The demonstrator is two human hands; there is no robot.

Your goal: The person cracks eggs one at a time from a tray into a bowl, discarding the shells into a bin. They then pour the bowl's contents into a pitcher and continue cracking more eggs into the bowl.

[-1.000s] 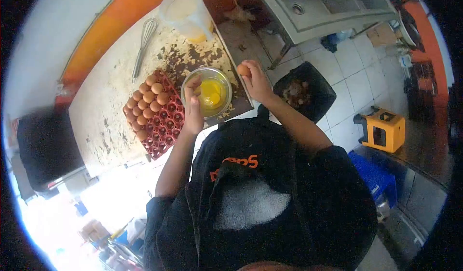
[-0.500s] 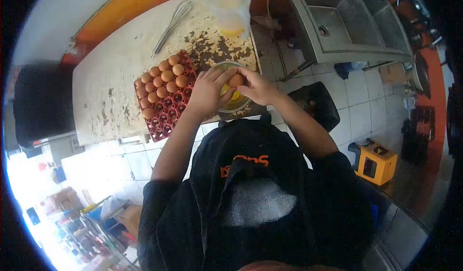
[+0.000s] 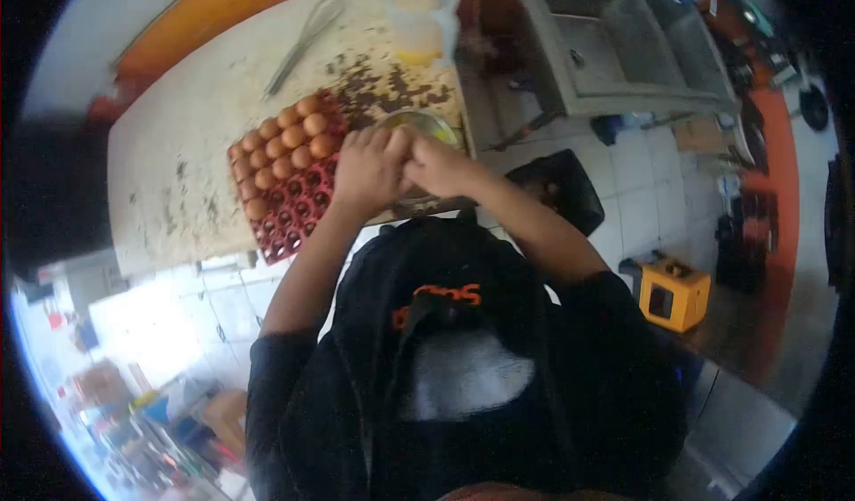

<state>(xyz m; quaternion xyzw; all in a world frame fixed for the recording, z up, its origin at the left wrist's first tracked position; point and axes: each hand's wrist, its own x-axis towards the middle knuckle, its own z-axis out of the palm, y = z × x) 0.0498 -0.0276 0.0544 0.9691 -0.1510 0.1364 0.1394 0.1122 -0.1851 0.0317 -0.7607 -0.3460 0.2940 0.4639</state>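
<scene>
My left hand (image 3: 370,167) and my right hand (image 3: 436,164) are pressed together above the near side of a metal bowl (image 3: 443,129). Both hands are closed, with curled fingers wrapped around an egg that is now hidden between them. Part of the bowl's rim shows beyond my knuckles, with a bit of yellow inside. Just left of my left hand lies a red egg tray (image 3: 294,207). Several brown eggs (image 3: 291,136) fill its far and left cups, while the nearer right cups are bare.
A whisk (image 3: 303,47) lies on the worn table (image 3: 169,158). At the back right corner stands a translucent plastic container (image 3: 419,11) with yellow at its base. A black bin (image 3: 570,194) is on the floor to the right, below a metal sink (image 3: 583,60).
The egg between my hands was visible before and is now covered. My hands have drawn closer together and curled more tightly. The whole view has shifted slightly.
</scene>
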